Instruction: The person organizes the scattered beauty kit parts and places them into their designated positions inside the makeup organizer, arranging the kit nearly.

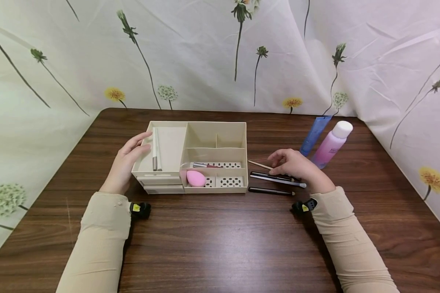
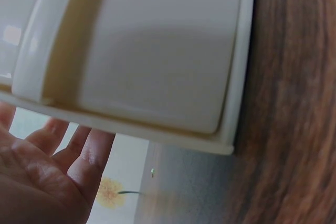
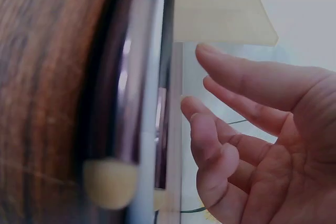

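My left hand (image 1: 122, 165) rests against the left side of a cream makeup organizer (image 1: 183, 140), fingers extended. In the left wrist view, the left hand (image 2: 58, 166) shows its fingers beside the organizer's drawer fronts (image 2: 157, 61). My right hand (image 1: 291, 165) hovers over several makeup brushes (image 1: 271, 190) lying right of the organizer. A thin pale stick (image 1: 259, 165) lies by its fingertips. The right wrist view shows the right hand (image 3: 252, 145) with thumb and fingers apart and nothing visible between them; a brush (image 3: 113, 129) with pale bristles is near the camera.
In the organizer are a pink makeup sponge (image 1: 196, 178), a brush with a silver ferrule (image 1: 199, 165) and a slim white item (image 1: 155, 150). A blue tube (image 1: 314, 136) and a pink bottle with a white cap (image 1: 330, 144) stand behind the right hand.
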Action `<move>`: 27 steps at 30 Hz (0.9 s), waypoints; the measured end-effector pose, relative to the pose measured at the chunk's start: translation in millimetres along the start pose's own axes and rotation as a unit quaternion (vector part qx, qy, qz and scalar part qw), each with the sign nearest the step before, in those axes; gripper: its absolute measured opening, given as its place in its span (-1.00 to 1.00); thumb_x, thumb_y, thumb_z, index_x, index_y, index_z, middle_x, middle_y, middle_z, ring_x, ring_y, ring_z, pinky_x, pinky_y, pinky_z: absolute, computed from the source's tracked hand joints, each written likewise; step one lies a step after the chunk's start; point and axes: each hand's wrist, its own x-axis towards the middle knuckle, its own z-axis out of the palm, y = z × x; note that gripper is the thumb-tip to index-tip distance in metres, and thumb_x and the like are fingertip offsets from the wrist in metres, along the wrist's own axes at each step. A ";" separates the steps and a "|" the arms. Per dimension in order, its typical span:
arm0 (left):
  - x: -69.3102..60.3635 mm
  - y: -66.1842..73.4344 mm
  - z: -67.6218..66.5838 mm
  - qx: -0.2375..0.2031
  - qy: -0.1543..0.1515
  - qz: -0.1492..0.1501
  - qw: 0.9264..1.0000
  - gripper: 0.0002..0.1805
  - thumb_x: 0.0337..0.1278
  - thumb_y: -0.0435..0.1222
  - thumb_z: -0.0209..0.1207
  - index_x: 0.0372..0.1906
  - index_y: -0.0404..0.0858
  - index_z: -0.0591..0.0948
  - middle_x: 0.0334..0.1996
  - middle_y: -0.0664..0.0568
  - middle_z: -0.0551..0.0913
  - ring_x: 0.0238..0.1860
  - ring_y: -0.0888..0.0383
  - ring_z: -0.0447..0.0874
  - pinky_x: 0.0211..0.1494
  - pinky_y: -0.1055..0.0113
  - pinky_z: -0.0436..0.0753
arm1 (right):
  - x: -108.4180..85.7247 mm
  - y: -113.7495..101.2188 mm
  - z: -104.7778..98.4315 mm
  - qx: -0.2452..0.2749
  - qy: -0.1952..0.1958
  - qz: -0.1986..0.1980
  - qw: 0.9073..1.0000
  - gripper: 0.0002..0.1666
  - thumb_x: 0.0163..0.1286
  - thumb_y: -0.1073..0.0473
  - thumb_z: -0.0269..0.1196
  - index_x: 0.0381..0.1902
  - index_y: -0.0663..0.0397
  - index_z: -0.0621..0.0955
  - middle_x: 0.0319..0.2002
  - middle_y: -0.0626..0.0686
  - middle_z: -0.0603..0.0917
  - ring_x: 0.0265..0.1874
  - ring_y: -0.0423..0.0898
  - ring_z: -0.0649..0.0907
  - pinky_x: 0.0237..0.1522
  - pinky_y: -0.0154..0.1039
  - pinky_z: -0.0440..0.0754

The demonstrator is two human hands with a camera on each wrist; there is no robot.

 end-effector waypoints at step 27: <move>1.3 -0.9 -1.7 0.006 -0.002 -0.003 1.000 -0.48 0.40 -0.04 0.09 0.42 0.12 0.41 0.58 0.01 0.06 0.58 0.09 -0.10 0.59 -0.04 -0.09 | 6.3 15.0 3.2 0.046 -0.068 -0.001 0.997 -0.67 0.30 0.34 0.30 0.01 0.36 0.61 -0.40 0.03 0.65 -0.61 -0.19 0.48 -0.59 -0.31 0.43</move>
